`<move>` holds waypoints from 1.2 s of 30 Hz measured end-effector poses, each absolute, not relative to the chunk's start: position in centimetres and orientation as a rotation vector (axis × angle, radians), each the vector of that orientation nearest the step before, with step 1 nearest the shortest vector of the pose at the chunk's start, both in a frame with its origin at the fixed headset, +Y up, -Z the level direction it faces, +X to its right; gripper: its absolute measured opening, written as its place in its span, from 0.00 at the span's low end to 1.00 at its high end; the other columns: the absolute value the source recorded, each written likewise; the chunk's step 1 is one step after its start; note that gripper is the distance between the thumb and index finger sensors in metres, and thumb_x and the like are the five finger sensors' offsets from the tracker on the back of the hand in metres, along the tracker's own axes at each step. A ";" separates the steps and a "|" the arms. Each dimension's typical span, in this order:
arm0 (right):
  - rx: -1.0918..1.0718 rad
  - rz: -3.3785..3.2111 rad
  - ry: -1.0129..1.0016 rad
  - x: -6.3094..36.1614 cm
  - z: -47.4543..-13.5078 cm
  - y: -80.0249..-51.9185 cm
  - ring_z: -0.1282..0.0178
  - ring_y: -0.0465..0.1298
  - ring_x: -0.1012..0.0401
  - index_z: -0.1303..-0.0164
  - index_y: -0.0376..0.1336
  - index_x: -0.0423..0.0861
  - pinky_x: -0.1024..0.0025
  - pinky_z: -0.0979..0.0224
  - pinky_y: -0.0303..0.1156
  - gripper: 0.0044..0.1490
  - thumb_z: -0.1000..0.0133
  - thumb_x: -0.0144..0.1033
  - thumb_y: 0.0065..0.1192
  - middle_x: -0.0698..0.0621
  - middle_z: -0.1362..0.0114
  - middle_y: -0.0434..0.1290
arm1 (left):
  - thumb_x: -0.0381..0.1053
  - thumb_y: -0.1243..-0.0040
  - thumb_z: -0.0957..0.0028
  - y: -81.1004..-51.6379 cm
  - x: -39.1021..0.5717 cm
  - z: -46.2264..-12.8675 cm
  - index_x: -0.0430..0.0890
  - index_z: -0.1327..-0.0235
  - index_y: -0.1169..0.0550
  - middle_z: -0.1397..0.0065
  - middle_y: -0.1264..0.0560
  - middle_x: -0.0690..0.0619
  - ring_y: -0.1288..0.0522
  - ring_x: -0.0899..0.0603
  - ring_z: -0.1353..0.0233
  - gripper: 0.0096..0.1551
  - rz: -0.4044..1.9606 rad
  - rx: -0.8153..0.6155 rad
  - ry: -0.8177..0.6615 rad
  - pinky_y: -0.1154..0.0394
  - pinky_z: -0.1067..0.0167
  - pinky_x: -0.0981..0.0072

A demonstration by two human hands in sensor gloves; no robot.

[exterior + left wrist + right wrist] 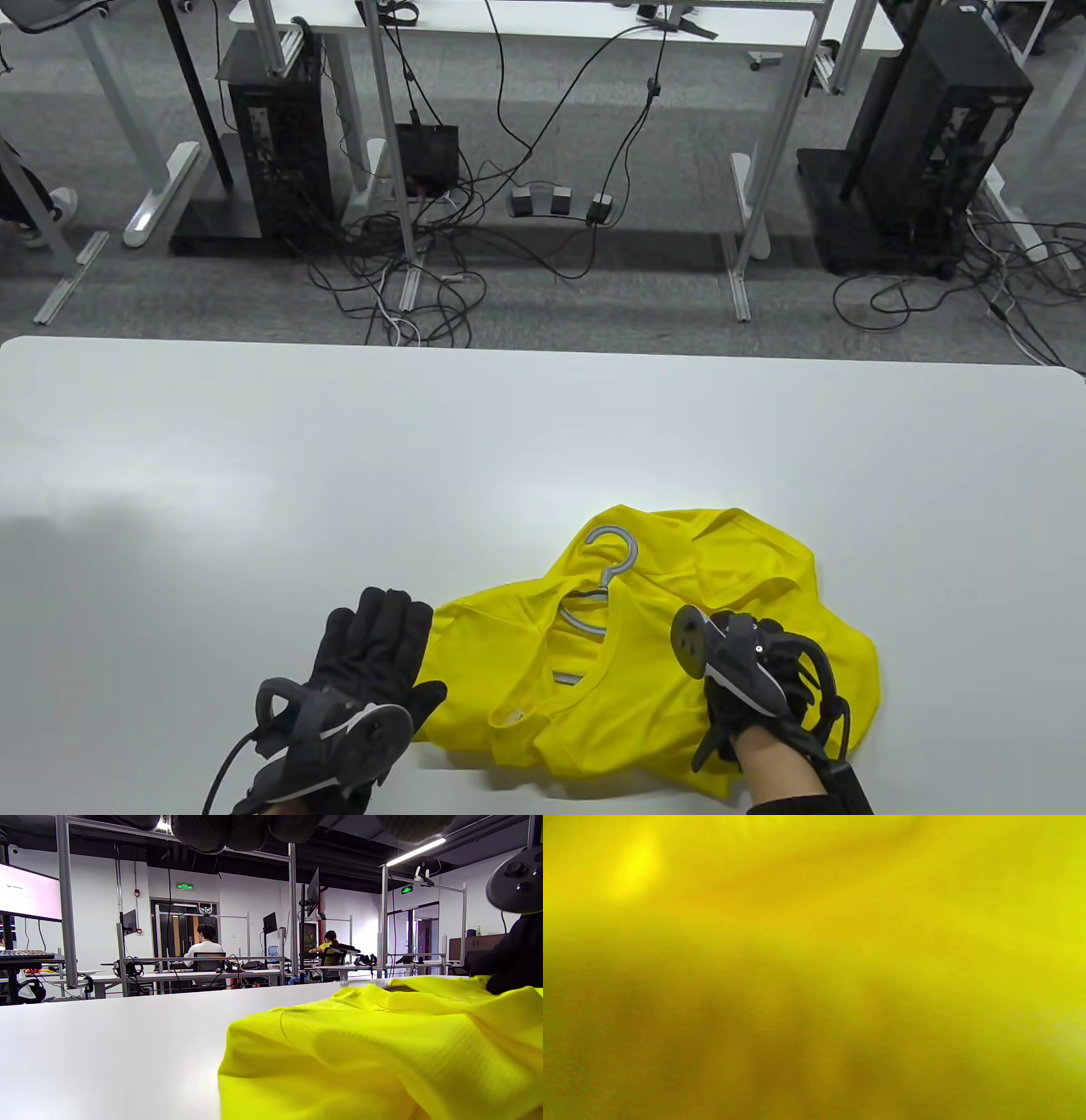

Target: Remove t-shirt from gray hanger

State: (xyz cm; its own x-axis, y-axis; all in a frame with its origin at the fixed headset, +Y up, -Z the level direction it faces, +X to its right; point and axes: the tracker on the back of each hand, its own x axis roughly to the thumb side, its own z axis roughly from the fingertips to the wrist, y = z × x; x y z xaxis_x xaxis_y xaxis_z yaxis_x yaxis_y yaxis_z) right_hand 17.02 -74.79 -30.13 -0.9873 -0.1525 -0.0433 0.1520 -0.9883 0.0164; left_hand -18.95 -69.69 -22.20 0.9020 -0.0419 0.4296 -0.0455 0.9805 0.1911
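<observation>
A yellow t-shirt (679, 594) lies crumpled on the white table (509, 441) near the front edge. A gray hanger (630, 552) is inside it: its hook sticks out past the collar and part of its bar shows through the neck opening. My left hand (407, 654) lies flat and open on the table at the shirt's left edge, thumb touching the fabric. My right hand (747, 645) rests on the shirt's right side, fingers curled down into the cloth. The left wrist view shows the shirt (382, 1052) and the right hand (509, 959). The right wrist view is filled by blurred yellow fabric (814, 967).
The table's far edge (543, 348) runs across the middle of the table view. Beyond it, on the floor, are desk legs, cables and computer towers (280, 136). The left wrist view shows other desks with seated people (205, 946) far off.
</observation>
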 end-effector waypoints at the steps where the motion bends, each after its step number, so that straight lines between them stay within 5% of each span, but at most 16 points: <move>1: 0.072 -3.002 0.034 17.1 -30.0 -74.4 0.36 0.76 0.39 0.38 0.64 0.38 0.38 0.38 0.69 0.31 0.49 0.38 0.58 0.37 0.38 0.74 | 0.64 0.54 0.45 -69.7 -19.0 -22.2 0.41 0.19 0.47 0.15 0.50 0.38 0.46 0.30 0.15 0.47 0.003 0.201 -0.445 0.48 0.24 0.31; 9: 0.069 -3.357 0.489 18.6 -28.1 -69.5 0.44 0.79 0.49 0.39 0.62 0.44 0.39 0.38 0.69 0.30 0.53 0.35 0.57 0.43 0.39 0.73 | 0.64 0.54 0.45 -69.6 -19.3 -22.2 0.40 0.19 0.48 0.15 0.50 0.37 0.46 0.30 0.15 0.48 0.012 0.218 -0.410 0.48 0.25 0.31; 13: -0.187 -3.590 0.592 19.9 -27.1 -68.5 0.46 0.77 0.51 0.39 0.62 0.48 0.39 0.33 0.65 0.29 0.53 0.36 0.59 0.46 0.43 0.73 | 0.64 0.53 0.45 -69.5 -19.6 -22.3 0.40 0.19 0.51 0.16 0.51 0.37 0.47 0.30 0.16 0.49 0.029 0.249 -0.375 0.48 0.25 0.31; 19: -0.607 -3.778 0.582 20.5 -26.7 -68.1 0.51 0.77 0.52 0.44 0.67 0.49 0.40 0.34 0.67 0.28 0.54 0.43 0.62 0.48 0.49 0.76 | 0.65 0.52 0.46 -69.3 -19.9 -22.1 0.40 0.21 0.59 0.17 0.57 0.36 0.49 0.30 0.16 0.54 0.065 0.311 -0.361 0.48 0.25 0.32; 23: -0.947 -3.834 0.309 19.9 -27.2 -68.7 0.58 0.78 0.53 0.48 0.68 0.46 0.43 0.41 0.71 0.27 0.54 0.46 0.63 0.48 0.54 0.77 | 0.67 0.49 0.48 -68.9 -20.4 -21.8 0.39 0.23 0.62 0.18 0.55 0.35 0.46 0.28 0.18 0.58 0.084 0.413 -0.379 0.44 0.27 0.32; 29: -1.041 -3.795 0.308 19.2 -27.0 -68.7 0.64 0.78 0.53 0.59 0.72 0.46 0.43 0.46 0.73 0.27 0.57 0.54 0.64 0.49 0.62 0.78 | 0.61 0.43 0.47 -68.6 -20.8 -21.8 0.43 0.21 0.49 0.24 0.37 0.38 0.28 0.33 0.30 0.49 0.054 0.480 -0.360 0.32 0.37 0.39; 33: -0.998 -3.717 0.430 18.5 -26.5 -68.5 0.67 0.78 0.54 0.62 0.73 0.46 0.44 0.48 0.73 0.29 0.59 0.57 0.64 0.48 0.65 0.78 | 0.54 0.45 0.46 -68.9 -21.0 -22.1 0.43 0.29 0.30 0.34 0.25 0.42 0.20 0.37 0.39 0.33 0.095 0.441 -0.380 0.27 0.43 0.42; 36: -0.972 -3.675 0.510 18.1 -26.1 -68.5 0.66 0.78 0.53 0.61 0.72 0.46 0.44 0.48 0.73 0.29 0.59 0.56 0.63 0.48 0.64 0.78 | 0.53 0.45 0.47 -69.0 -21.2 -22.2 0.44 0.31 0.29 0.36 0.23 0.45 0.20 0.40 0.40 0.31 0.100 0.409 -0.398 0.27 0.41 0.42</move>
